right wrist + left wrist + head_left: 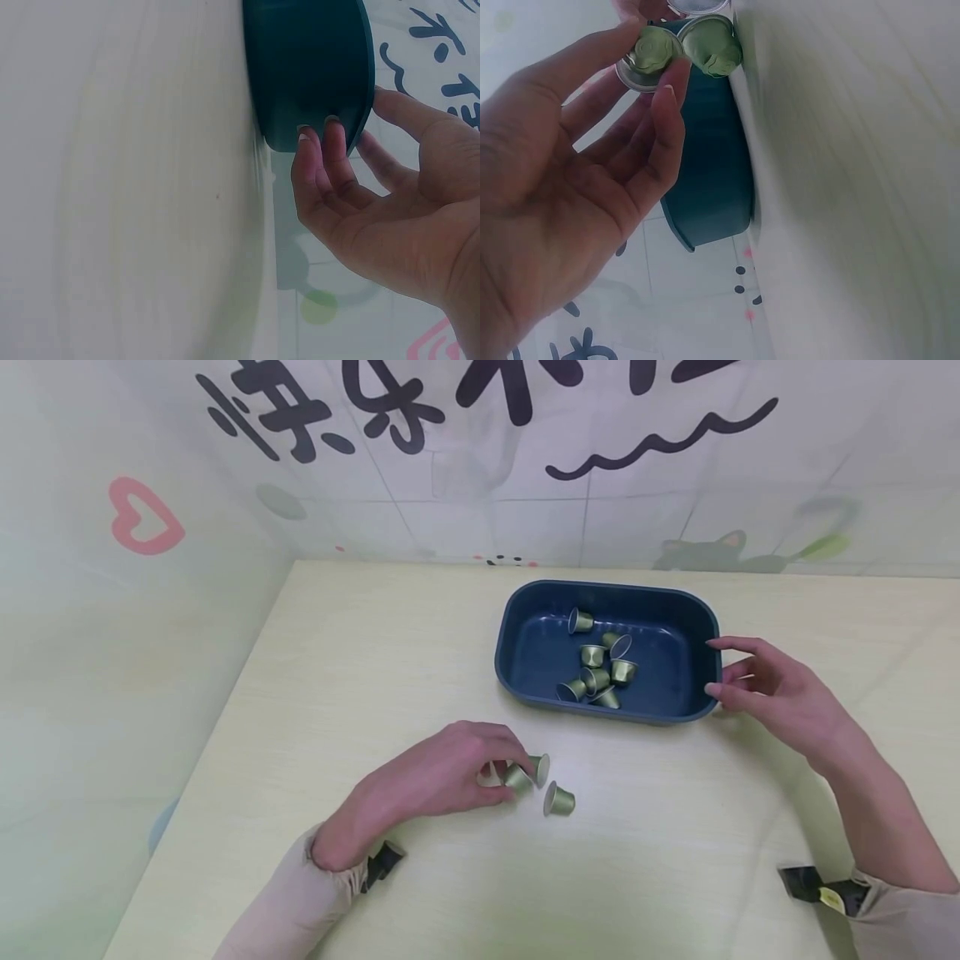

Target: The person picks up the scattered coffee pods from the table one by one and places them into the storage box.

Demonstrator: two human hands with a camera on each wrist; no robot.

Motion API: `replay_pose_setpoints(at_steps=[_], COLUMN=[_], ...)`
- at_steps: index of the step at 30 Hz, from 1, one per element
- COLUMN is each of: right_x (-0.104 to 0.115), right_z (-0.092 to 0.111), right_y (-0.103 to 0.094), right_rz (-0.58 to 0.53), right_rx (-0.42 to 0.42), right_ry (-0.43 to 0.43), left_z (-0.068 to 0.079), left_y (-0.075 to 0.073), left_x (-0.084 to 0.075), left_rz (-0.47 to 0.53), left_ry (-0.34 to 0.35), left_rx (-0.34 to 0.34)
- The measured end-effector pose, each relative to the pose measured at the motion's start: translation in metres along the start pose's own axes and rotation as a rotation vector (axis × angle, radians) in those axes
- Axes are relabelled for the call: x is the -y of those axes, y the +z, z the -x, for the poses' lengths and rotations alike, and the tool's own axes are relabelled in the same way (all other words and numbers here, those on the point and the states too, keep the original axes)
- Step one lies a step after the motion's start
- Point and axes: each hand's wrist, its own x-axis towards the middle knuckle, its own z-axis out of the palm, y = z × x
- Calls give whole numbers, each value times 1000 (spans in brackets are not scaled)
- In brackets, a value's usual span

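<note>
In the head view, my left hand (442,772) pinches a green coffee capsule (517,779) between thumb and fingers, low over the table. The left wrist view shows the crinkled base of that held capsule (652,51) facing the camera. Right beside it lies a second capsule (541,769), partly covered by my fingers, and a third capsule (561,800) lies a little to the right. My right hand (787,697) grips the right end of a dark blue rectangular tub (517,647), fingertips over the rim and other fingers against its outer wall (311,82).
Several green capsules lie in the tub, among them one capsule (581,621) near its back wall. The pale wooden table (360,652) meets a printed wall covering (480,518) behind the tub and at the left. Each wrist carries a black strap (806,883).
</note>
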Motion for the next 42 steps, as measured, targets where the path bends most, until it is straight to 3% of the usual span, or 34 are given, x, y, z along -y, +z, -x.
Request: replay_pose_setpoints(at_steps=[34,42], right_x=[-1,-2], right_z=[-1,-1], right_y=[1,1], right_rz=[24,18], right_rx=[-11,-11], right_ry=[23,18], left_z=[-7,-13], left_y=[-12,-17], left_x=[4,6], left_rz=[46,-19], left_ry=[76,87], left_rx=[-141,-203])
